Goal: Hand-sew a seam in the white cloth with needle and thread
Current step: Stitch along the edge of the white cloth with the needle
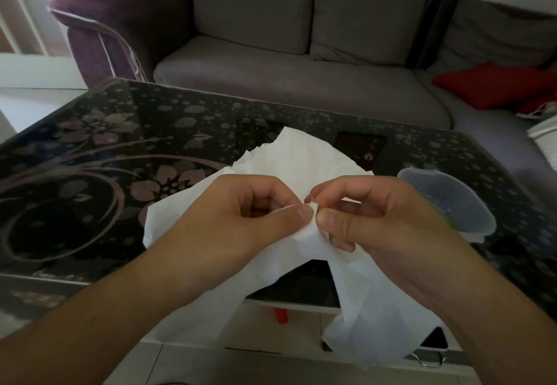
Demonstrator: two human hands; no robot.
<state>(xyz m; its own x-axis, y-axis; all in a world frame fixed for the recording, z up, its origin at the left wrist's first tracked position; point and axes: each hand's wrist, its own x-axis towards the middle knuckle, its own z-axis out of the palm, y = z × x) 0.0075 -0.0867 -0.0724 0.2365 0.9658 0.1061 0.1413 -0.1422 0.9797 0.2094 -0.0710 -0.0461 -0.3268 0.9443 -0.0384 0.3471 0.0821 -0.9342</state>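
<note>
The white cloth [304, 161] lies partly on the dark glass table [90, 155] and hangs over its near edge toward me. My left hand [241, 219] pinches a fold of the cloth between thumb and forefinger. My right hand [373, 219] pinches the same fold right beside it, thumb tip almost touching the left thumb. Something thin and pale shows at my right fingertips; I cannot tell whether it is the needle. No thread is plainly visible.
A clear plastic bowl [449, 203] stands on the table just right of my right hand. A grey sofa [271, 80] with a red cushion [494, 86] runs behind the table. A small orange thing [281, 316] shows under the table.
</note>
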